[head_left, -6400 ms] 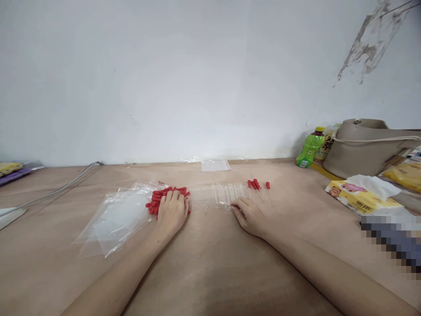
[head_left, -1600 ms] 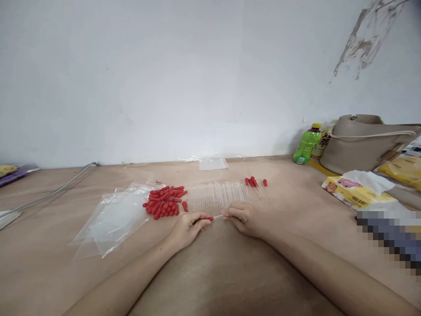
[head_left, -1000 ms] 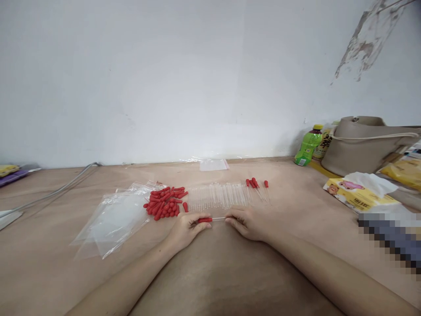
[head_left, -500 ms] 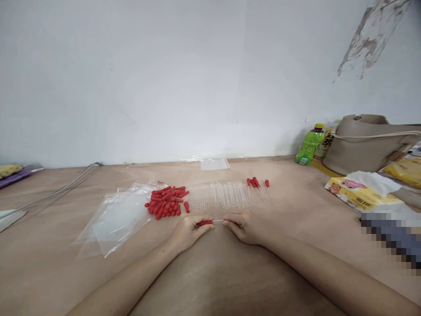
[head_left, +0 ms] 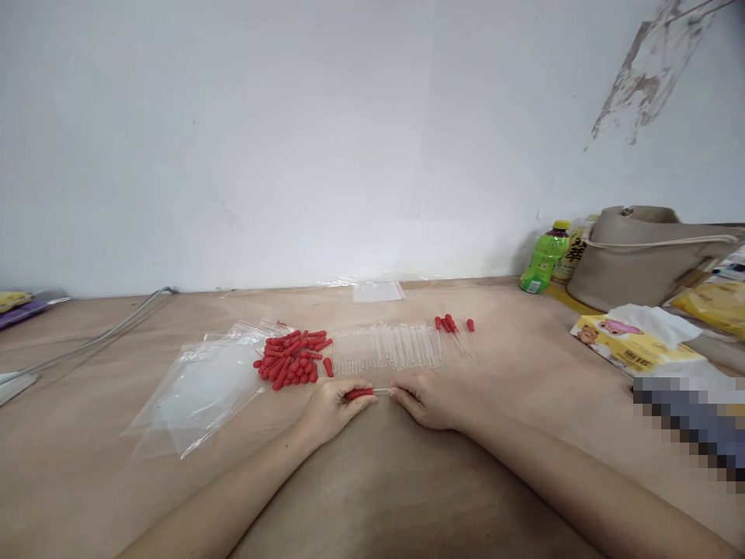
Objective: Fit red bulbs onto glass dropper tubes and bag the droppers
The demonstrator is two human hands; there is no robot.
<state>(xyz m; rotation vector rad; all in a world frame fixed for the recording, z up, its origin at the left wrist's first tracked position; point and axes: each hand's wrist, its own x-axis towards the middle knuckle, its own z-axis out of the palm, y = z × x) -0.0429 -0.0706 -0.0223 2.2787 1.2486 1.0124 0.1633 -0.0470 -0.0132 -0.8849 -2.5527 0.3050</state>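
Note:
My left hand (head_left: pixel 336 407) pinches a red rubber dropper bulb (head_left: pixel 360 394) between thumb and fingers. From the bulb's open end a thin glass dropper tube (head_left: pixel 380 391) runs right, into the closed fingers of my right hand (head_left: pixel 427 399). How deep the tube sits in the bulb is hidden. Just beyond my left hand lies a pile of red bulbs (head_left: pixel 291 359), with a single bulb (head_left: pixel 327 366) beside it. A row of clear glass tubes (head_left: pixel 387 346) lies behind both hands. Several droppers with red bulbs fitted (head_left: pixel 448 324) rest at the row's right end.
Clear zip bags (head_left: pixel 201 392) lie on the left of the brown-covered table, and another small bag (head_left: pixel 378 292) by the wall. A grey cable (head_left: pixel 110 338) crosses the far left. On the right stand a green bottle (head_left: pixel 545 260), a beige bag (head_left: pixel 617 260) and a tissue pack (head_left: pixel 632 345).
My right hand has come slightly closer to my left, and a shorter length of tube shows between them. The whole view has shifted a little.

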